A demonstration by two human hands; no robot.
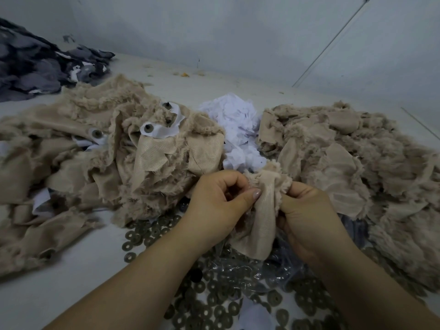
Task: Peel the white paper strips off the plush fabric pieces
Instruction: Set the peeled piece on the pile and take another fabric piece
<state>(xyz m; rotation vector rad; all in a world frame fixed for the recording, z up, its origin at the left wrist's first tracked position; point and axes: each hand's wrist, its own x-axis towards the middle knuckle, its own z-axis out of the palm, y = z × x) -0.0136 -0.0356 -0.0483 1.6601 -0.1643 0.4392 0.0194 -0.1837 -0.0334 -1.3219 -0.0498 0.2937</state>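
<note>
Over the washers, near the desk's front edge: we hold one beige plush piece (259, 210) between both hands, its smooth woven backing turned up to us; its lower end hangs down onto the clear plastic bag (273, 267)

Left grip: our left hand (219, 203) is curled, thumb pressed onto the backing near the upper edge, pinching the fabric; we cannot tell whether a paper edge lies under the thumb

Right grip: our right hand (307, 210) is closed round the fuzzy right edge of the same piece, fingers tucked behind and hidden

Paper on this piece: no white strip shows on it from here; it may sit in the fold between the hands, or be gone already

How we would do it well: keep the right hand as anchor and hold the backing taut; let the left thumbnail find a paper corner; pull low and along the cloth, not upward, so the strip comes off whole rather than tearing

Still to do: the left heap (119, 144) shows pieces with white paper strips (164, 129) round their eye studs (149, 127)

Done, by our judgement: the right heap (357, 151) shows no paper; crumpled white paper (238, 125) lies between the heaps

Also on the desk (71, 258): loose washers (214, 294); dark grey fabric (35, 65) at far left
</note>
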